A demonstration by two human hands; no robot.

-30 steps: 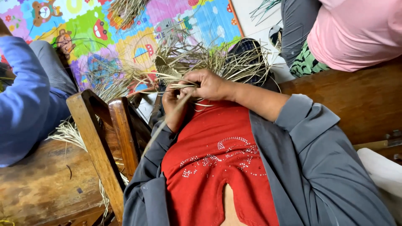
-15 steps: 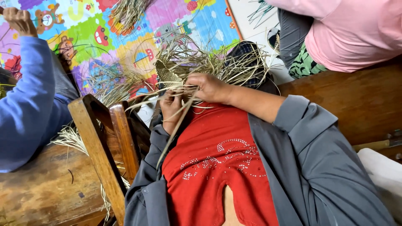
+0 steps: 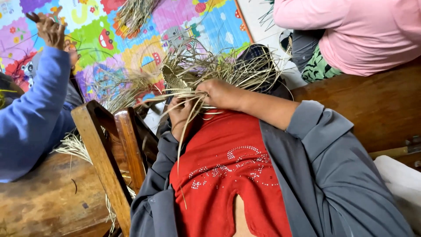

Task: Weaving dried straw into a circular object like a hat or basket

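Observation:
A bundle of dry straw strands fans out in front of my chest, with a small woven piece at its left. My right hand is closed over the strands near their base. My left hand sits just below it, fingers pinching several long strands that hang down over my red top. Both hands touch the same bundle, close together. My grey jacket sleeves cover both arms.
A wooden chair back stands left of my arms beside a wooden table with loose straw. A person in a blue sleeve raises a hand at left. Another person in pink sits top right. A colourful play mat lies below.
The view shifted slightly. The blue-sleeved person's hand rose higher at the left. My hands stay on the straw, with the hanging strands shifted a little.

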